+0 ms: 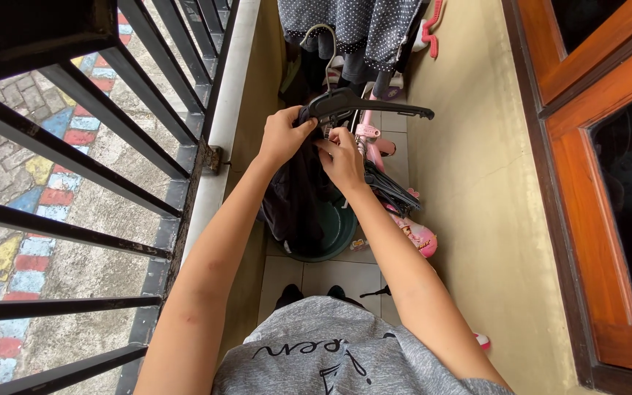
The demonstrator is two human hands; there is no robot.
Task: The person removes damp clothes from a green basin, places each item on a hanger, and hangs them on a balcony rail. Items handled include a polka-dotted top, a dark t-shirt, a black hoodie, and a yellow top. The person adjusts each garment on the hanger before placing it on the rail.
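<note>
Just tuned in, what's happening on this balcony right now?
A person stands on a narrow tiled balcony, working a dark garment onto a black plastic hanger. The left hand grips the cloth at the hanger's left end; the right hand pinches the fabric just under the hook. The garment hangs down into a green tub on the floor. More black hangers and a pink toy sit beside it, and a dotted garment hangs ahead. A black railing runs along the left.

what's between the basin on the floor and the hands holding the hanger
In the head view, a dark garment hangs from the black hanger, held by the left hand and right hand, down into the green basin.
</note>
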